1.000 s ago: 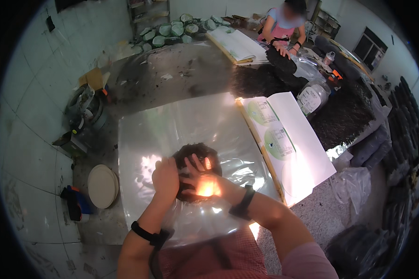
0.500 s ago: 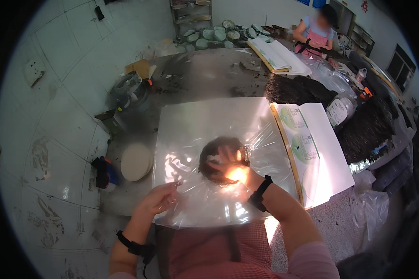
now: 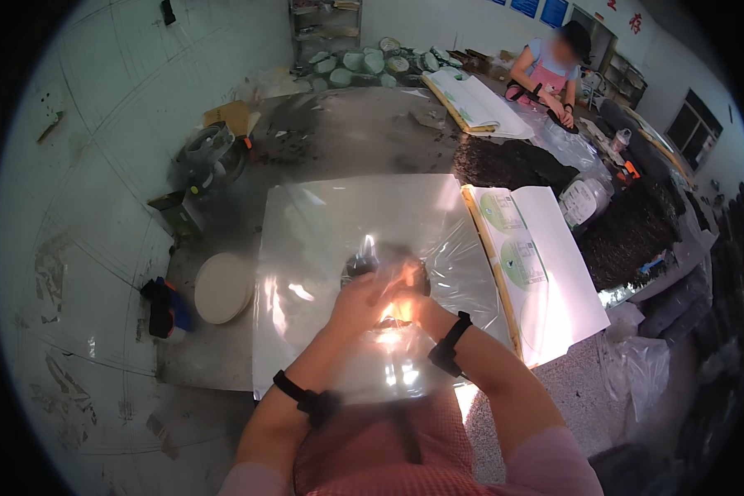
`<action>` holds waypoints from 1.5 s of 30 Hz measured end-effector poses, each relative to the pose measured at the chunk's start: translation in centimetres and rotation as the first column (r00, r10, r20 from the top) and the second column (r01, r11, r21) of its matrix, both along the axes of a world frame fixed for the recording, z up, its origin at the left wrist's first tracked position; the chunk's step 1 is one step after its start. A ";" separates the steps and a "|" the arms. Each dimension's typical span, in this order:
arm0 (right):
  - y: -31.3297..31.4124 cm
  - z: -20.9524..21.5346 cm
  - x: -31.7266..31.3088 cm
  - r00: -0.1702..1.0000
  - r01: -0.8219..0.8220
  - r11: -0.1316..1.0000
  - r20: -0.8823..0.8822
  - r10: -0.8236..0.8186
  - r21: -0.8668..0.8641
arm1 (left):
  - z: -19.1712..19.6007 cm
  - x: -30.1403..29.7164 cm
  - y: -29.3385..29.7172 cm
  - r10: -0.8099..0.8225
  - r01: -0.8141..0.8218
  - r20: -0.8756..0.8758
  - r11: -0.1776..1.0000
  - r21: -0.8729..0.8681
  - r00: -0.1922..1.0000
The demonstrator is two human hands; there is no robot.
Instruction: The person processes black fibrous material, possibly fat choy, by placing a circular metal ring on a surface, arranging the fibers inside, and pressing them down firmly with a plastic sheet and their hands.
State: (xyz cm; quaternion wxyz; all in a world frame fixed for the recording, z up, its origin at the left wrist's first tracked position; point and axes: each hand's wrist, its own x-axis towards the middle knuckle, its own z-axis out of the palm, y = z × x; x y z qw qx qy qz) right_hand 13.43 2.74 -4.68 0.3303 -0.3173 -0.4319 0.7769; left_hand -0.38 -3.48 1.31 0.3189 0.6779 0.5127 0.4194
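A dark round clump [image 3: 411, 258] lies on a sheet of clear plastic film [image 3: 322, 215] in front of me. My left hand [image 3: 357, 302] and my right hand [image 3: 405, 296] meet over its near side and touch it. Bright glare and motion blur smear the fingers of both, so their shape is lost. Much of the clump is hidden under my hands. Each forearm wears a black band at the wrist.
To the left stands a pale round disc stack [image 3: 224, 288], with a dark blue container [image 3: 167, 307] beyond. On the right lie printed white sheets [image 3: 546, 264] and dark stringy piles [image 3: 628, 240]. A co-worker [image 3: 550, 70] works at the far right.
My left hand has moved right and forward from the film's near left onto the clump beside my right hand. The view has shifted slightly. The co-worker's hands have moved onto a dark piece.
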 end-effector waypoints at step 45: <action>7.7 3.5 15.6 0.558 -0.347 0.938 0.809 0.185 0.024 | 0.3 2.2 6.4 -0.323 0.084 -0.537 0.903 -0.421 0.779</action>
